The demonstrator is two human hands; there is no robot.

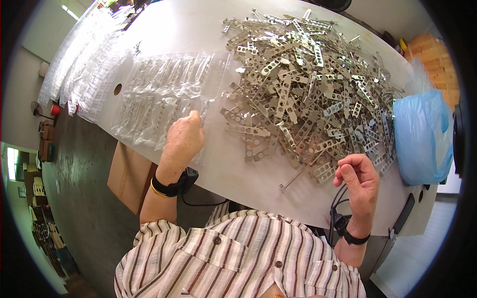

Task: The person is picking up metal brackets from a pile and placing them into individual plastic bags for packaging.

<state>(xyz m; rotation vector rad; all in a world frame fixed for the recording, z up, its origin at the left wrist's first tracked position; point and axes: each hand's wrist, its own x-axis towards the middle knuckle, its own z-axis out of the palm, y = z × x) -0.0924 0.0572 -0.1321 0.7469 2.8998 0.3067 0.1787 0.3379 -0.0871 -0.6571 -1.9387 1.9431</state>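
At far left, a shimmering pile of clear plastic sheeting point(82, 62) drapes over the edge of a white tabletop point(223, 171). Beside it, a flat, clear plastic sheet of narrow pockets point(161, 96) lies in two rows, the pockets' long axes running mostly away from the person. It looks light, limp and slippery, best taken by a margin. The person's left hand point(186, 135) rests at its near right part, fingers curled, index finger foremost; whether they pinch the film cannot be told.

At centre and right spreads a heap of silvery, perforated flat metal strips point(313, 94), pointing every way. The strips are likely light, stiff and prone to snag; their long edges seem the surest hold. One thin, straight metal piece point(297, 178) juts toward the person and leftward. The right hand point(361, 180) hovers just off the near edge, thumb close to curled fingers, any grip unclear. A translucent blue plastic bag point(422, 141) stands far right.
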